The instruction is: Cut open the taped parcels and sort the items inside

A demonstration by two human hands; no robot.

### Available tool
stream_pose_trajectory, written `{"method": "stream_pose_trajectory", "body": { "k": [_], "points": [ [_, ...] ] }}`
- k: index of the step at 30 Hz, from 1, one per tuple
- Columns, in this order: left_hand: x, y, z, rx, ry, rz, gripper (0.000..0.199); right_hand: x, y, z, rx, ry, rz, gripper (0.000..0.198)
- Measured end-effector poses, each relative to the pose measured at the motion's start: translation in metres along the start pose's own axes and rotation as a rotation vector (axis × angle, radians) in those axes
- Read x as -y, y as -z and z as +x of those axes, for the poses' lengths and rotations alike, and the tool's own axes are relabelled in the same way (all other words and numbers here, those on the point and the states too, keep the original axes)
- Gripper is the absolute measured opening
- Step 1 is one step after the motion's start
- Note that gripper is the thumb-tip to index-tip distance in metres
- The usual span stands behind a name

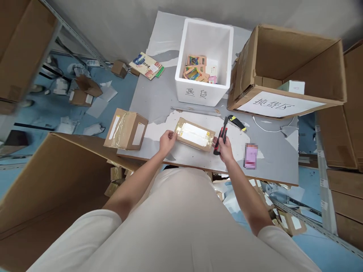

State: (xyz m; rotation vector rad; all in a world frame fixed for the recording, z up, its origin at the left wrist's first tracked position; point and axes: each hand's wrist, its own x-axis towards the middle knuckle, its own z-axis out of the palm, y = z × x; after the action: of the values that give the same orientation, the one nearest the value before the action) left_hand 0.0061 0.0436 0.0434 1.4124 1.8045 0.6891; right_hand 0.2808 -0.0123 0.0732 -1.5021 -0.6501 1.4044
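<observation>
A taped cardboard parcel (194, 135) with a white label lies flat on the table in front of me. At its left end, my left hand (168, 141) is closed with its fingertips on the edge. My right hand (226, 150) grips a red-and-black box cutter (221, 139), its blade end pointing away from me. Some fingers of that hand reach toward the parcel's right end; whether they touch it I cannot tell. Behind the right hand lies a second cutter, black and yellow (237, 123). A taped cardboard box (126, 129) stands left of my left hand.
Toward the back stand a white foam box (202, 92) holding several small packets and a large open carton (286, 104) with a paper sign. A pink blurred object (251, 156) lies at right, near a white cable (266, 129). A big open carton (42, 181) is at lower left.
</observation>
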Motion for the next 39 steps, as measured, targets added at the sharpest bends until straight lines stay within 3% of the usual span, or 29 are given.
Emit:
{"method": "stream_pose_trajectory", "body": {
  "k": [3, 7, 9, 11, 15, 18, 23, 31, 39],
  "points": [
    [0.012, 0.005, -0.024, 0.042, 0.07, -0.037, 0.031, 0.01, 0.003, 0.019, 0.065, -0.019, -0.073, 0.037],
    [0.013, 0.003, -0.034, 0.051, 0.083, 0.026, 0.038, 0.001, 0.004, 0.021, 0.017, 0.003, 0.021, 0.037],
    [0.008, 0.003, -0.029, -0.01, -0.021, 0.126, 0.052, -0.005, 0.008, 0.017, -0.004, 0.017, 0.025, 0.04],
    [-0.002, 0.005, -0.02, -0.016, -0.213, 0.26, 0.067, -0.01, 0.017, 0.011, -0.028, 0.023, -0.029, 0.042],
    [-0.025, 0.007, 0.002, 0.336, -0.583, 0.547, 0.086, -0.013, 0.044, -0.004, -0.007, -0.019, -0.305, 0.052],
    [-0.036, 0.004, 0.013, 0.492, -0.642, 0.679, 0.103, -0.013, 0.061, -0.016, 0.059, -0.039, -0.425, 0.07],
    [-0.035, -0.005, 0.014, 0.43, -0.62, 0.699, 0.12, -0.012, 0.069, -0.029, 0.103, -0.072, -0.451, 0.07],
    [-0.027, -0.009, 0.01, 0.41, -0.621, 0.628, 0.12, -0.001, 0.064, -0.026, 0.156, -0.103, -0.575, 0.064],
    [-0.018, -0.018, 0.014, 0.334, -0.649, 0.533, 0.118, 0.013, 0.083, -0.025, 0.297, -0.134, -0.598, 0.064]
  ]
}}
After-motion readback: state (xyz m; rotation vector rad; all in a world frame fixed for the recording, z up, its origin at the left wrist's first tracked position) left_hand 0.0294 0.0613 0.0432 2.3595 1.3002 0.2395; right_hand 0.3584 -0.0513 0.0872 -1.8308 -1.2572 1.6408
